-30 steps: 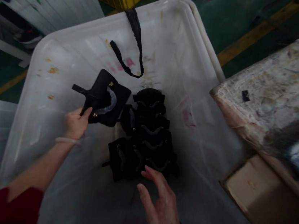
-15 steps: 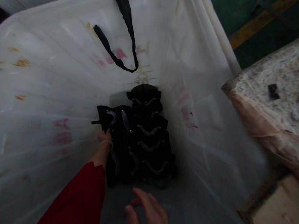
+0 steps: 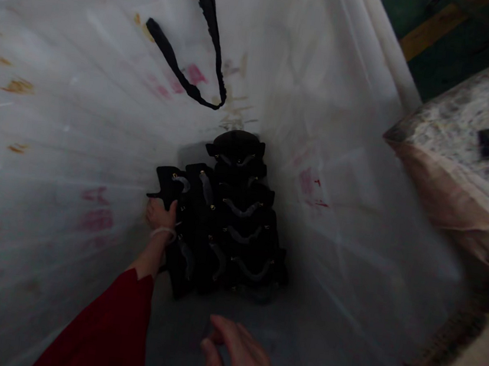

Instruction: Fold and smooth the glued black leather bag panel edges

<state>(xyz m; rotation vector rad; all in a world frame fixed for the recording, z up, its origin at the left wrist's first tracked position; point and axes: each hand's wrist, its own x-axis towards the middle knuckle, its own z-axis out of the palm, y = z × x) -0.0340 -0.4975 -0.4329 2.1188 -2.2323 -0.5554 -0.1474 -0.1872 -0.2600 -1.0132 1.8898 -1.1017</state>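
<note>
Resting at the near side of the leftmost black bag point(image 3: 165, 177), the left hand point(image 3: 160, 214) shows its thumb apart; whether it grips, I cannot tell. The bag's tab points left, its handle running near-to-far. Other black bags point(image 3: 251, 219) lie alongside in the white bin point(image 3: 340, 236). The right hand point(image 3: 243, 361) hangs nearer, fingers parted.

One black bag point(image 3: 164, 179), its curved grey handle point(image 3: 183, 182) facing up, lies low in the white bin point(image 3: 82, 86), toward its left wall; similar black bags point(image 3: 244, 220) crowd the bin's middle.
</note>
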